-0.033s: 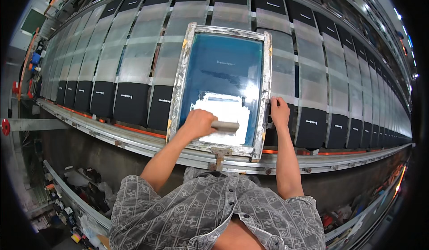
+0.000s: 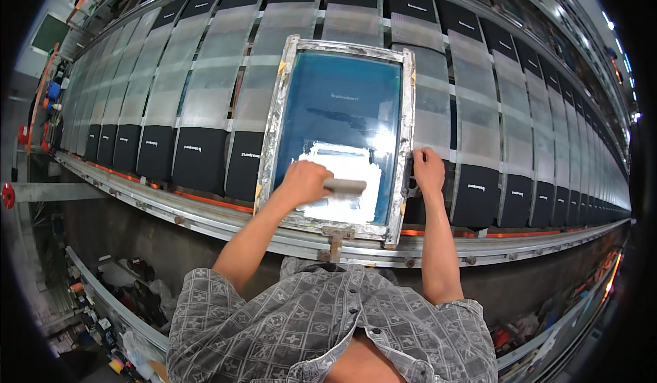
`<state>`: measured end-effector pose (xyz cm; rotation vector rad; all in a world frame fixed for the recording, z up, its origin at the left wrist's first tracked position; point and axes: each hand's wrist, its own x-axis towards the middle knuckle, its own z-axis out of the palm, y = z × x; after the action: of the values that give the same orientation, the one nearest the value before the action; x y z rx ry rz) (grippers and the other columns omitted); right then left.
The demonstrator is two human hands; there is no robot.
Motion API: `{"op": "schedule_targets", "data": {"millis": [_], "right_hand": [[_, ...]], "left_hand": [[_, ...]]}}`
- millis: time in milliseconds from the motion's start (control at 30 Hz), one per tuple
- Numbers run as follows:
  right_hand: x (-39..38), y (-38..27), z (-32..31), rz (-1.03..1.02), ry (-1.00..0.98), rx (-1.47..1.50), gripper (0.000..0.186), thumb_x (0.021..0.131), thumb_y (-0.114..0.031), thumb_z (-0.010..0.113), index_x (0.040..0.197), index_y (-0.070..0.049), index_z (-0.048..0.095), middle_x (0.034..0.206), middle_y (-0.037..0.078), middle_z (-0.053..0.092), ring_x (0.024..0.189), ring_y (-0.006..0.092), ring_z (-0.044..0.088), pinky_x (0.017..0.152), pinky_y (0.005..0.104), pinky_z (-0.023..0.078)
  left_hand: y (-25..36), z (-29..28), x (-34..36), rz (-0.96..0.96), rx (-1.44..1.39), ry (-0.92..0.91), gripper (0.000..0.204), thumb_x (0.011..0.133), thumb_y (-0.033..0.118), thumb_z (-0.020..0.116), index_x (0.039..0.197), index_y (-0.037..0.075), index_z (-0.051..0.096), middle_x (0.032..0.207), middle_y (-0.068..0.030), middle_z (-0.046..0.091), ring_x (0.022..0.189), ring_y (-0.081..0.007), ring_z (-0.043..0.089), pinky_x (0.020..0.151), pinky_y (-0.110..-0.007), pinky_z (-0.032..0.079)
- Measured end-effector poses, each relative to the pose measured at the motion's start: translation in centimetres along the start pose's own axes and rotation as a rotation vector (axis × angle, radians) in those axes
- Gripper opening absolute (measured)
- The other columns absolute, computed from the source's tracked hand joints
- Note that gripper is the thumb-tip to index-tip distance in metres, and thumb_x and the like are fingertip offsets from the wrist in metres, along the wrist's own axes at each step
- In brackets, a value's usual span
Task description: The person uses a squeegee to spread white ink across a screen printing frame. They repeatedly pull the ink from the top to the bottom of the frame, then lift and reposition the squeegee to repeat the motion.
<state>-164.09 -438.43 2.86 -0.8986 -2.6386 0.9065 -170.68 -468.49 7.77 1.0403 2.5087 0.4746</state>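
Observation:
A silk-screen printing frame [image 2: 405,119] with a scuffed pale border and blue mesh lies over the dark pieces in front of me. White ink [image 2: 342,208] covers the lower part of its mesh. My left hand [image 2: 306,182] is closed round one end of a short squeegee [image 2: 347,187], whose free end points right across the ink. The squeegee's lower edge is hidden. At the frame's right edge, my right hand [image 2: 429,169] has its fingers bent onto the border; their tips are partly hidden.
Long rows of flat boards bear black fabric pieces [image 2: 476,195] with small white prints, left and right of the frame. A metal rail [image 2: 205,216] runs along the near side, with a rusty bracket [image 2: 336,243] below the frame. Cluttered shelving [image 2: 120,308] stands lower left.
My left hand and the squeegee have shifted slightly away from me over the ink. The right hand stays at the frame's edge.

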Motion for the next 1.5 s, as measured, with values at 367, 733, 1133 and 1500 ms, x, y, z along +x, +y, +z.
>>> {"op": "schedule_targets", "data": {"millis": [367,733,1133,1500], "right_hand": [[2.2,-10.3,4.1,-0.594,-0.583,-0.143,0.030,0.074,-0.034,0.074,0.082,-0.006,0.066,0.075,0.015,0.066,0.070,0.0350,0.063,0.062,0.0430,0.050],[-0.8,-10.2,2.7,-0.649,-0.579,-0.155,0.022,0.071,-0.029,0.075,0.082,-0.011,0.067,0.070,0.012,0.065,0.073,0.0321,0.064,0.073,0.0431,0.046],[-8.1,-7.2,1.6,-0.789,-0.542,-0.096,0.025,0.069,-0.029,0.077,0.077,-0.011,0.063,0.062,0.010,0.061,0.066,0.0288,0.062,0.071,0.0414,0.045],[2.7,-11.3,3.4,-0.600,-0.608,-0.122,0.026,0.070,-0.029,0.077,0.079,-0.008,0.065,0.067,0.013,0.064,0.071,0.0344,0.063,0.073,0.0429,0.045]], "left_hand": [[-1.9,-3.9,8.8,-0.073,0.043,0.031,0.027,0.062,0.032,0.081,0.081,0.015,0.071,0.073,-0.0106,0.067,0.074,-0.0335,0.065,0.068,-0.043,0.051],[-1.1,-2.8,5.4,0.015,0.093,0.094,0.026,0.060,0.027,0.082,0.080,0.014,0.071,0.073,-0.0111,0.066,0.075,-0.0336,0.064,0.069,-0.045,0.050],[1.4,0.8,-1.6,0.042,-0.023,0.072,0.023,0.060,0.024,0.081,0.077,0.014,0.070,0.070,-0.0069,0.065,0.069,-0.0306,0.064,0.067,-0.043,0.051],[-2.5,-3.2,8.4,-0.016,0.045,0.139,0.026,0.061,0.029,0.081,0.078,0.013,0.071,0.072,-0.0129,0.066,0.072,-0.0338,0.064,0.067,-0.044,0.050]]}}
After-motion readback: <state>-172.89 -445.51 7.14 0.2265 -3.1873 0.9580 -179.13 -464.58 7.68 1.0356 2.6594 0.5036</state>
